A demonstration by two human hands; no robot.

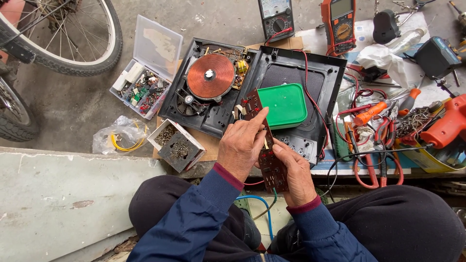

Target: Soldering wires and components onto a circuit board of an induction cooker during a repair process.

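Note:
Both hands hold a long brown circuit board (265, 150) upright between them. My left hand (240, 145) grips its upper left edge, fingers reaching to the top. My right hand (295, 172) supports the lower right part from behind. Just beyond the board lies an opened induction cooker (213, 87) with a copper coil (210, 76) and its black cover (320, 77) folded open to the right. A green plastic box (286, 104) sits on that cover, close to the board's top end.
A clear parts box (145, 73) and a small box of screws (175, 144) lie left. Two multimeters (276, 18) (339, 22) stand at the back. Pliers, an orange screwdriver (371, 113), red wires and an orange drill (446, 123) crowd the right. Bicycle wheel (73, 43) far left.

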